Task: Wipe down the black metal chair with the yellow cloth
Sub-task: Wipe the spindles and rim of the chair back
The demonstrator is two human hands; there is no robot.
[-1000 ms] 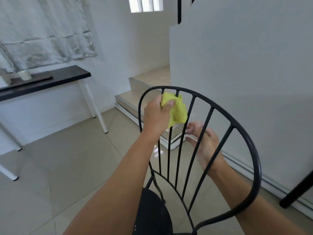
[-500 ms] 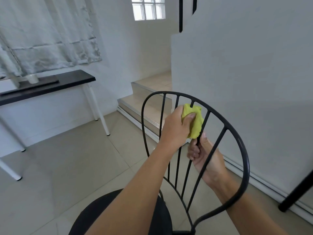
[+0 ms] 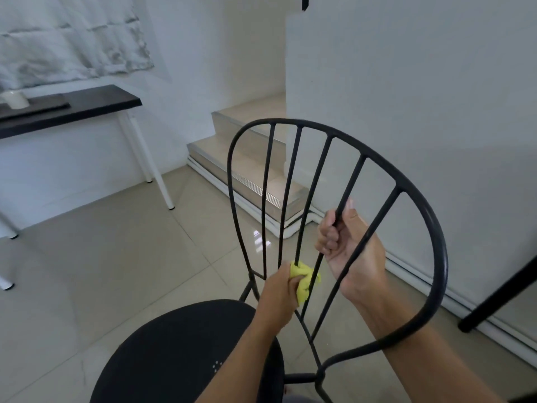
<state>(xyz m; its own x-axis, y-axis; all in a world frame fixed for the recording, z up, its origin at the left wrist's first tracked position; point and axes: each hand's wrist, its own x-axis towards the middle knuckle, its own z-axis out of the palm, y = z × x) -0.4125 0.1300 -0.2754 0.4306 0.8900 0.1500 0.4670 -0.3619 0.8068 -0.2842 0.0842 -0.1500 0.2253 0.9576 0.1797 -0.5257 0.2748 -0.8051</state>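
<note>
Nearest, under the left forearm, lies the round seat [image 3: 174,359] of the black metal chair [image 3: 431,228]. Just beyond it the left hand [image 3: 279,292] is curled round the bunched yellow cloth [image 3: 303,282], pinching it against the low end of one back spindle [image 3: 315,193] (the middle one of five). Up and to the right of that hand, close but apart from it, the right hand [image 3: 351,248] is wrapped tight round the next spindle [image 3: 353,181], thumb up along the rod. The chair's hooped top rail arches above both hands. Past them the tiled floor [image 3: 116,257] runs to pale steps [image 3: 247,158]. Far to the left of the hands stands a dark worktop [image 3: 87,106] carrying a white cup [image 3: 14,98].
</note>
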